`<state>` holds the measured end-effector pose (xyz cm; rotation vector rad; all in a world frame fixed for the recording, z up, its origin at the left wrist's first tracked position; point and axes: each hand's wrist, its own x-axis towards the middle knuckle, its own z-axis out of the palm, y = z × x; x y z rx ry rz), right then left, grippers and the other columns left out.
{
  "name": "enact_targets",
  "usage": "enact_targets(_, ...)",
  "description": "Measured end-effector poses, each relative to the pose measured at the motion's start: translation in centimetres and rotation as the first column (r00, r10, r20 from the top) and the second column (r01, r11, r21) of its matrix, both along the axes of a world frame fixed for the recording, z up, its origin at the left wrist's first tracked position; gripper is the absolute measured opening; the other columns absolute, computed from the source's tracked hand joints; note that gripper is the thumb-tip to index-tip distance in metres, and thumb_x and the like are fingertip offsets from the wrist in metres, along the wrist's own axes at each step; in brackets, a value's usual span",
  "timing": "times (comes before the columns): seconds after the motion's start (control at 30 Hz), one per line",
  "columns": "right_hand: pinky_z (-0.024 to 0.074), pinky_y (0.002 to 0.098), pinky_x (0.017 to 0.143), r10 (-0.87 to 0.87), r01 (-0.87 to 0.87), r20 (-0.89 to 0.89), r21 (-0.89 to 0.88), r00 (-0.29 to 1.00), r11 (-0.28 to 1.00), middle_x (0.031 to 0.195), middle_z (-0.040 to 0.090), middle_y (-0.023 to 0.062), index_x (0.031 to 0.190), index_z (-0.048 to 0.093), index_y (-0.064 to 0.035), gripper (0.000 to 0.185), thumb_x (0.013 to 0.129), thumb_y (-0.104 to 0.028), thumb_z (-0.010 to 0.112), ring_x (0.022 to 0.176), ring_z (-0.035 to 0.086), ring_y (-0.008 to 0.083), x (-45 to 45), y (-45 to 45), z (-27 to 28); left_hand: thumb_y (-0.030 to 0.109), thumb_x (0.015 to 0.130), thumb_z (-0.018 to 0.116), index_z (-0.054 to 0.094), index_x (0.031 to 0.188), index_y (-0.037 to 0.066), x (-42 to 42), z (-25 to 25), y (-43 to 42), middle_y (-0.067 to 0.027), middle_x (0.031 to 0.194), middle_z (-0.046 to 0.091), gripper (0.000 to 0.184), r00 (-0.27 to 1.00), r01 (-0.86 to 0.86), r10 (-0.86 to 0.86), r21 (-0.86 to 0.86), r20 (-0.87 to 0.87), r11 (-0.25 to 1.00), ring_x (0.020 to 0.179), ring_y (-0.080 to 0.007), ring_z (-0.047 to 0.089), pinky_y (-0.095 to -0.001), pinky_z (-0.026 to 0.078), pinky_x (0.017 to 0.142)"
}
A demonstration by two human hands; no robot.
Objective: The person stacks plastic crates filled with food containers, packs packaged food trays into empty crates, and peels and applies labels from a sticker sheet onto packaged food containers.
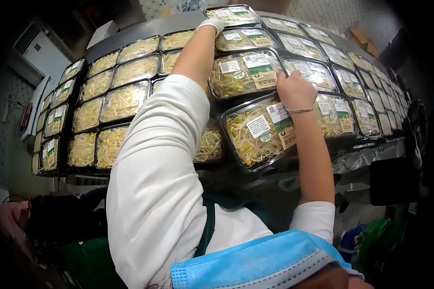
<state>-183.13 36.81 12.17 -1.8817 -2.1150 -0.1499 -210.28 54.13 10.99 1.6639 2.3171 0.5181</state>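
My left hand (pixel 213 24), in a white glove, reaches to the far edge of the table and grips the left side of a labelled pack of bean sprouts (pixel 237 16); its fingertips are partly hidden. Closer to me, my right hand (pixel 297 90) is closed at the right edge of another labelled bean sprout pack (pixel 246 72), thumb and fingers bent at its rim. Below that hand a tilted pack (pixel 260 130) juts out at the near side. A further labelled pack (pixel 243 39) lies between the two hands. All are clear-lidded black trays with white and green labels.
Unlabelled bean sprout trays (pixel 125 98) stand in rows on the left. Labelled packs (pixel 340 77) run along the right, and a stack (pixel 58 118) stands at the far left. Behind the grey table (pixel 154 26) are cardboard boxes (pixel 364 41). Green bags (pixel 381 241) lie low at right.
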Motion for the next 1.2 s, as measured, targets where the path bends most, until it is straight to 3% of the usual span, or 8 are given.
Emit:
enact_targets(0.27,0.0419,0.0409,0.075,0.162,-0.172,-0.063,-0.226,0.985,0.959,0.094,0.056,0.0220,0.090,0.056,0.0018,0.046,0.080,-0.037,0.035,0.088,0.054,0.0359,1.5,2.9,0.8,0.024,0.074,0.052,0.055,0.076,0.004,-2.3,9.8,-11.6,-0.0128,0.057,0.050,0.020,0.901,0.395,-0.156,0.614,-0.406,0.684,0.055,-0.0259,0.049,-0.0369,0.040,0.051)
enact_targets(0.3,0.0413,0.0407,0.077,0.213,-0.227,-0.083,-0.243,0.974,0.943,0.097,0.055,0.0223,0.091,0.056,0.0024,0.046,0.080,-0.037,0.035,0.089,0.053,0.0359,1.7,3.7,0.6,0.033,0.075,0.039,0.056,0.091,-0.001,-2.3,11.9,-14.8,-0.0205,0.087,0.058,0.041,0.908,0.171,0.043,0.465,-0.416,0.868,0.084,-0.0351,0.054,-0.0377,0.041,0.071)
enact_targets(0.53,0.0363,0.0432,0.063,0.700,-0.660,-0.177,0.237,0.692,0.713,0.071,0.051,0.0224,0.076,0.048,0.0037,0.039,0.079,-0.034,0.040,0.069,0.048,0.0355,0.5,-1.9,7.1,0.031,0.084,0.048,0.044,0.066,0.003,-7.2,14.7,-42.5,-0.0018,0.051,0.034,0.033,0.914,0.126,0.180,0.678,-0.363,0.724,0.048,-0.0115,0.031,-0.0256,0.032,0.045)
enact_targets(0.63,0.0413,0.0343,0.074,0.645,-0.665,-0.263,0.016,0.718,0.747,0.088,0.056,0.0175,0.102,0.051,-0.0030,0.031,0.085,-0.026,0.041,0.084,0.054,0.0278,-3.5,-14.5,11.7,0.031,0.079,0.055,0.052,0.074,0.006,-7.7,13.0,-58.7,-0.0059,0.052,0.047,0.026,0.779,0.217,0.291,0.674,-0.556,0.706,0.043,-0.0152,0.046,-0.0283,0.038,0.041)
enact_targets(0.83,0.0473,0.0414,0.064,0.787,-0.908,0.482,0.349,0.385,0.231,0.100,0.046,0.0285,0.107,0.045,0.0002,0.033,0.090,-0.020,0.025,0.079,0.051,0.0391,-7.4,-25.7,15.4,0.020,0.073,0.055,0.037,0.053,0.009,-1.4,4.5,-89.5,-0.0043,0.034,0.033,0.029,0.499,-0.135,0.551,0.568,-0.669,0.812,0.028,-0.0192,0.038,-0.0281,0.027,0.027)
enact_targets(1.0,0.0344,0.0284,0.088,0.961,-0.913,-0.218,0.331,0.171,0.238,0.112,0.047,0.0167,0.109,0.049,0.0010,0.038,0.086,-0.028,0.040,0.104,0.043,0.0250,-20.4,-36.4,11.5,0.018,0.071,0.057,0.038,0.052,0.010,10.6,-2.2,-106.1,-0.0055,0.036,0.036,0.028,0.304,-0.594,0.823,0.581,-0.479,0.557,0.030,-0.0205,0.042,-0.0299,0.031,0.029)
enact_targets(1.1,0.0390,0.0265,0.072,0.874,-0.852,-0.022,0.239,-0.485,-0.466,0.090,0.053,0.0146,0.099,0.050,0.0021,0.022,0.085,-0.013,0.042,0.081,0.048,0.0224,-30.7,-52.6,8.9,0.016,0.071,0.058,0.039,0.053,0.009,14.1,-5.4,-116.9,-0.0071,0.040,0.041,0.027,0.055,-0.810,0.894,0.503,-0.445,0.301,0.034,-0.0228,0.046,-0.0316,0.035,0.031)
enact_targets(1.2,0.0320,0.0288,0.050,0.816,-0.820,-0.079,0.054,-0.573,-0.570,0.062,0.040,0.0127,0.079,0.044,0.0024,0.014,0.084,-0.011,0.043,0.054,0.035,0.0192,-33.6,-65.2,8.6,0.015,0.072,0.058,0.039,0.054,0.009,19.8,-6.7,-121.7,-0.0087,0.041,0.042,0.027,-0.209,-0.874,0.902,0.486,-0.378,0.001,0.036,-0.0249,0.047,-0.0334,0.036,0.033)
